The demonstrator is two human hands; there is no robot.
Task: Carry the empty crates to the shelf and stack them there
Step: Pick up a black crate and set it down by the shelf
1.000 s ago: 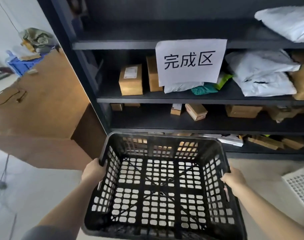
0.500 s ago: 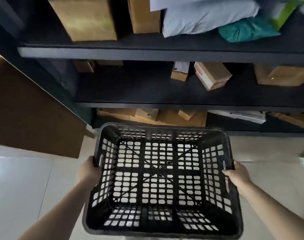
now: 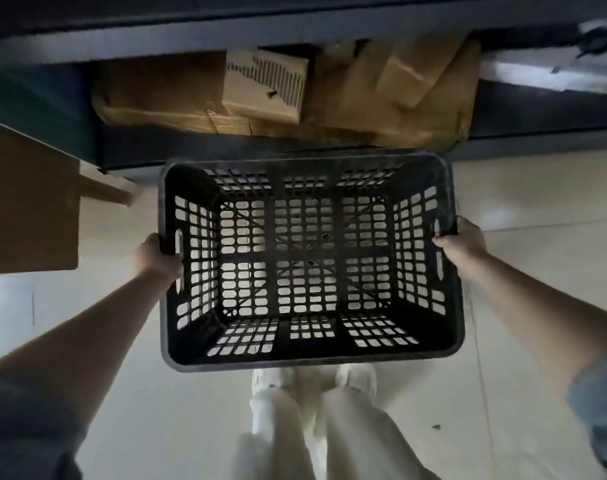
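Observation:
An empty black plastic crate with slotted walls and base hangs low over the pale floor, seen from straight above. My left hand grips its left rim beside the handle slot. My right hand grips the right rim. The crate's far edge lies just in front of the dark shelf unit, level with its lowest tier. The floor shows through the crate's holes.
Brown cardboard boxes and crumpled packing paper fill the bottom tier behind the crate. A white parcel lies at the right. A brown cabinet stands at the left. My feet stand just behind the crate.
The view has tilted from the upper shelves down to the bottom tier and floor. The crate has come down lower and closer to the shelf base, both hands still gripping its sides.

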